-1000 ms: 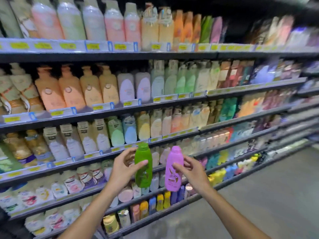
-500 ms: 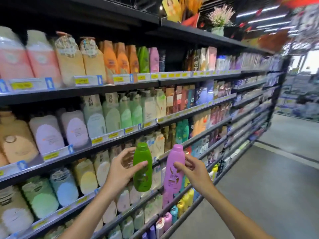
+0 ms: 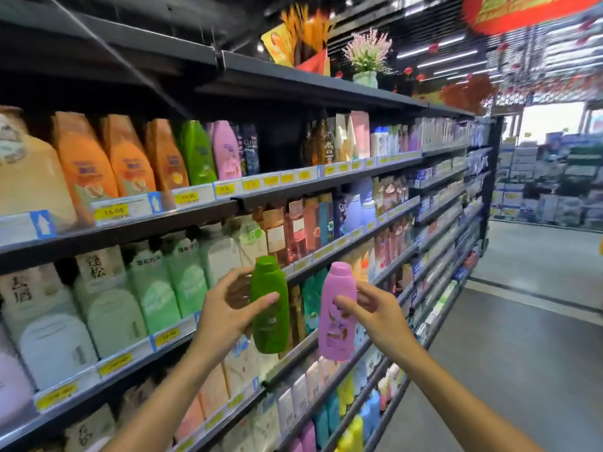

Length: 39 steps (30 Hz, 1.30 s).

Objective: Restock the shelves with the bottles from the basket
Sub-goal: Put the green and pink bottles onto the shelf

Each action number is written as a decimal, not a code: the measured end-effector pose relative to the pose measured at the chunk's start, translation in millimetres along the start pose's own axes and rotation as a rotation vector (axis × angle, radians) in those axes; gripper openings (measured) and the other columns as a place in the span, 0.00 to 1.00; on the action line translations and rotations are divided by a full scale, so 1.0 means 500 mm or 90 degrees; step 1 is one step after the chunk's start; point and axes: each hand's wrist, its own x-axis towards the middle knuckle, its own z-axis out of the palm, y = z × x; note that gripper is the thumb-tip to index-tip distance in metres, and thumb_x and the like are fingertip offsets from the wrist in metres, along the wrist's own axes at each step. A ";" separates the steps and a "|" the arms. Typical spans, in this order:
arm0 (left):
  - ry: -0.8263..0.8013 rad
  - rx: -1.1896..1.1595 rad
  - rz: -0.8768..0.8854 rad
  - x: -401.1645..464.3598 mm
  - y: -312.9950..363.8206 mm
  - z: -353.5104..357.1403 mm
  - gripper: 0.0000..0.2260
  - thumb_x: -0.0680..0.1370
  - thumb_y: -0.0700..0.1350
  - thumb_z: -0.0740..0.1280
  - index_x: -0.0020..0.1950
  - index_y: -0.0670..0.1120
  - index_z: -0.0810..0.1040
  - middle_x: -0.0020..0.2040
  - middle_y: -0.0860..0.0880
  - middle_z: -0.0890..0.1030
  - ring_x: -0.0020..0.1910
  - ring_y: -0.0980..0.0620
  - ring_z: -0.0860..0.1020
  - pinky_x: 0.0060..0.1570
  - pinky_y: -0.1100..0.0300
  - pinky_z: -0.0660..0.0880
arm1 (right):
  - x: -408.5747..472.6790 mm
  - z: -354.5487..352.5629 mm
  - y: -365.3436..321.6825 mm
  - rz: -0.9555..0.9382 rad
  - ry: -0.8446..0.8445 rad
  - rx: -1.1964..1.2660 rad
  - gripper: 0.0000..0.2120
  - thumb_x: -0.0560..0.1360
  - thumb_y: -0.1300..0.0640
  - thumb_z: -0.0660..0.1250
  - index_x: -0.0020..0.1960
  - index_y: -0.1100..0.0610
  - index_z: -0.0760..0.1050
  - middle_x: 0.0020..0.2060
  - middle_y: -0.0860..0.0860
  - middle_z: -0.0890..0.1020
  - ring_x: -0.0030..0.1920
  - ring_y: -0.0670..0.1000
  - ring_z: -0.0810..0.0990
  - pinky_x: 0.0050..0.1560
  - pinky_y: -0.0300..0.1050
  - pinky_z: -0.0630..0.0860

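Note:
My left hand [image 3: 225, 313] grips a green bottle [image 3: 270, 308] upright, thumb across its front. Just to its right, my right hand [image 3: 375, 313] holds a pink bottle [image 3: 337, 316] upright by its side. Both bottles hang in front of the middle shelves [image 3: 326, 252], apart from each other. On the upper shelf [image 3: 293, 187] a matching green bottle [image 3: 197, 153] and a matching pink bottle [image 3: 226, 151] stand side by side, above and left of my hands. The basket is out of view.
Long black shelving full of bottles runs along the left, with yellow price tags [image 3: 112, 210] on the edges. A dark gap [image 3: 280, 145] shows on the upper shelf right of the pink bottle. A grey aisle floor [image 3: 522, 321] lies to the right.
The view has swung up and to the right along the aisle, bringing the upper shelf into sight. Both hands keep their bottles side by side in the same grip.

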 end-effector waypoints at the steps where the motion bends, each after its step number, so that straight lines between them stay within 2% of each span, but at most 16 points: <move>1: 0.006 0.006 0.007 0.022 0.000 0.014 0.21 0.67 0.45 0.80 0.57 0.49 0.81 0.52 0.52 0.87 0.52 0.54 0.85 0.55 0.59 0.80 | 0.029 -0.016 0.007 -0.011 -0.005 0.000 0.13 0.76 0.58 0.72 0.60 0.53 0.81 0.49 0.49 0.88 0.49 0.49 0.87 0.48 0.43 0.83; 4: 0.039 0.023 0.019 0.088 -0.004 0.053 0.21 0.66 0.45 0.80 0.58 0.50 0.80 0.53 0.52 0.87 0.53 0.53 0.85 0.55 0.62 0.80 | 0.122 -0.062 0.030 -0.043 -0.049 0.007 0.13 0.76 0.59 0.71 0.61 0.56 0.81 0.49 0.49 0.88 0.49 0.49 0.87 0.49 0.41 0.82; 8: 0.091 0.050 0.024 0.160 0.003 0.097 0.22 0.67 0.45 0.80 0.60 0.49 0.80 0.54 0.50 0.87 0.55 0.51 0.85 0.58 0.52 0.79 | 0.230 -0.114 0.060 -0.072 -0.109 0.043 0.15 0.74 0.57 0.73 0.61 0.55 0.80 0.51 0.48 0.87 0.52 0.49 0.86 0.52 0.42 0.82; 11: 0.155 0.073 0.024 0.199 0.022 0.114 0.20 0.67 0.44 0.80 0.57 0.50 0.81 0.53 0.52 0.87 0.54 0.53 0.85 0.59 0.56 0.81 | 0.305 -0.131 0.070 -0.080 -0.176 0.048 0.15 0.73 0.55 0.73 0.60 0.51 0.81 0.51 0.46 0.87 0.52 0.47 0.86 0.53 0.43 0.83; 14: 0.189 0.122 0.041 0.238 0.049 0.122 0.20 0.67 0.47 0.81 0.57 0.51 0.82 0.53 0.52 0.87 0.54 0.53 0.84 0.56 0.62 0.80 | 0.388 -0.127 0.063 -0.106 -0.235 0.048 0.17 0.74 0.55 0.74 0.62 0.55 0.81 0.51 0.48 0.87 0.52 0.49 0.86 0.54 0.46 0.83; 16: 0.222 0.158 0.053 0.257 0.067 0.114 0.20 0.65 0.47 0.79 0.56 0.53 0.81 0.52 0.56 0.87 0.53 0.57 0.84 0.55 0.64 0.79 | 0.438 -0.109 0.051 -0.143 -0.249 0.049 0.15 0.75 0.57 0.74 0.61 0.57 0.81 0.50 0.49 0.87 0.51 0.49 0.87 0.53 0.46 0.83; 18: 0.240 0.182 0.051 0.271 0.087 0.100 0.20 0.65 0.47 0.79 0.55 0.55 0.81 0.51 0.59 0.86 0.53 0.59 0.84 0.57 0.61 0.80 | 0.472 -0.086 0.033 -0.175 -0.265 0.048 0.15 0.75 0.57 0.74 0.61 0.56 0.81 0.50 0.47 0.87 0.49 0.46 0.87 0.52 0.43 0.83; 21: 0.235 0.207 0.042 0.280 0.109 0.062 0.25 0.67 0.50 0.82 0.61 0.50 0.81 0.56 0.52 0.86 0.58 0.51 0.84 0.63 0.48 0.79 | 0.507 -0.049 0.008 -0.207 -0.287 0.062 0.16 0.75 0.56 0.73 0.62 0.56 0.81 0.51 0.46 0.87 0.50 0.44 0.86 0.51 0.40 0.83; 23: 0.227 0.228 0.047 0.282 0.133 0.035 0.29 0.67 0.52 0.82 0.66 0.47 0.79 0.58 0.50 0.86 0.59 0.50 0.83 0.64 0.46 0.78 | 0.521 -0.023 -0.012 -0.226 -0.293 0.072 0.17 0.75 0.56 0.73 0.63 0.58 0.80 0.51 0.46 0.87 0.51 0.44 0.86 0.51 0.39 0.82; 27: 0.218 0.289 0.097 0.290 0.187 -0.009 0.26 0.70 0.46 0.79 0.66 0.45 0.79 0.58 0.50 0.85 0.59 0.52 0.83 0.61 0.50 0.80 | 0.532 0.028 -0.045 -0.233 -0.287 0.119 0.16 0.75 0.57 0.72 0.63 0.59 0.81 0.49 0.48 0.88 0.50 0.45 0.86 0.48 0.36 0.81; 32: 0.245 0.288 0.189 0.325 0.240 -0.054 0.23 0.70 0.41 0.79 0.63 0.46 0.78 0.55 0.49 0.85 0.55 0.53 0.84 0.58 0.57 0.80 | 0.536 0.057 -0.085 -0.243 -0.264 0.150 0.11 0.76 0.58 0.71 0.58 0.56 0.82 0.46 0.44 0.88 0.47 0.43 0.86 0.44 0.33 0.80; 35: 0.257 0.283 0.220 0.351 0.260 -0.070 0.24 0.68 0.43 0.79 0.61 0.51 0.78 0.54 0.50 0.86 0.55 0.52 0.84 0.59 0.55 0.80 | 0.550 0.064 -0.105 -0.252 -0.283 0.155 0.09 0.77 0.59 0.70 0.57 0.54 0.81 0.46 0.43 0.87 0.45 0.41 0.86 0.42 0.32 0.78; 39: 0.295 0.278 0.272 0.376 0.269 -0.073 0.23 0.69 0.42 0.79 0.61 0.54 0.78 0.53 0.50 0.86 0.55 0.50 0.84 0.58 0.53 0.80 | 0.573 0.074 -0.131 -0.286 -0.294 0.157 0.10 0.76 0.58 0.70 0.57 0.52 0.81 0.46 0.44 0.88 0.47 0.44 0.87 0.44 0.35 0.80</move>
